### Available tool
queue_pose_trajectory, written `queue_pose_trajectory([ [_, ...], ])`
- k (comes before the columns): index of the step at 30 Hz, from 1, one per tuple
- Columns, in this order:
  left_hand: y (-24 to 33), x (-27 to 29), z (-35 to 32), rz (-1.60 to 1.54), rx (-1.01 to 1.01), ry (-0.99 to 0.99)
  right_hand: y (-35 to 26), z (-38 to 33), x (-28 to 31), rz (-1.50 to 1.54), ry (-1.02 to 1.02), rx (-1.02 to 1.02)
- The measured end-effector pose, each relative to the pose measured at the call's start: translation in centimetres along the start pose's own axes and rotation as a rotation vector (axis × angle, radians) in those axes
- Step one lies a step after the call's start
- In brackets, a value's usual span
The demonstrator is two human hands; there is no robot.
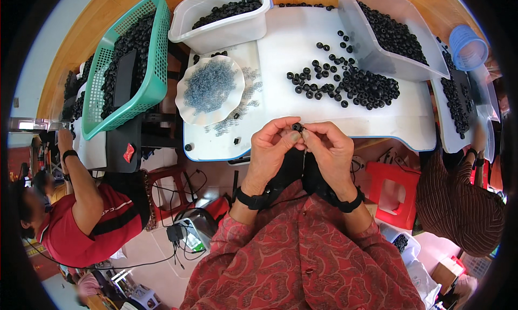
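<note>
My left hand [271, 150] and my right hand [331, 148] meet over the table's near edge, fingertips pinched together. Between them is a small round black piece [297, 127] with a hole, like a thick ring; the left fingers grip it. The right thumb and forefinger are closed right beside it, and whatever they hold is too small to make out. Beyond my hands, a loose pile of similar black pieces [372, 87] lies on the white tabletop [291, 37]. To the left, a scalloped white plate [184, 106] carries many tiny translucent grey-blue pieces [209, 86], some spilled beside it.
Black pieces fill a white tub [186, 40], a clear bin [364, 40] and a green basket [161, 67]. At far right stands a blue plastic cup-like basket [468, 48]. Co-workers sit on both sides, one in a red shirt [70, 229]. A red stool [396, 191] stands to my right.
</note>
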State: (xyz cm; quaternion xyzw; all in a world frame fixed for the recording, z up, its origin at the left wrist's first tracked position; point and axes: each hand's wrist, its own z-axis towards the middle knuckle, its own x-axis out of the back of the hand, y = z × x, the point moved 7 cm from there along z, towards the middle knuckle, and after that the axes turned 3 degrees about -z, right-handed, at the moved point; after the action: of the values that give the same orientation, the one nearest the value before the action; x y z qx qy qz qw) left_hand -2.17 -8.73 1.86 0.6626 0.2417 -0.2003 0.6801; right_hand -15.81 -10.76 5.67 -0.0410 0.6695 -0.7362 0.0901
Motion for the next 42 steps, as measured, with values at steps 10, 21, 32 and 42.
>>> queue_pose_trajectory([
  [10,0.8,0.1,-1.2,-0.44,0.045,-0.019,-2.2,-1.2,0.0,0.02,-0.006,-0.067],
  [21,0.2,0.0,-2.3,-0.541,0.112,-0.029,-2.6,-1.5,-1.0,0.01,-0.018,-0.05],
  [32,0.7,0.6,-2.9,-0.507,0.051,-0.004,-2.5,-1.4,-2.3,0.017,-0.11,-0.019],
  [42,1.2,1.3,-3.5,-0.414,0.017,0.102,-2.5,-1.4,-3.0,-0.042,-0.12,0.012],
])
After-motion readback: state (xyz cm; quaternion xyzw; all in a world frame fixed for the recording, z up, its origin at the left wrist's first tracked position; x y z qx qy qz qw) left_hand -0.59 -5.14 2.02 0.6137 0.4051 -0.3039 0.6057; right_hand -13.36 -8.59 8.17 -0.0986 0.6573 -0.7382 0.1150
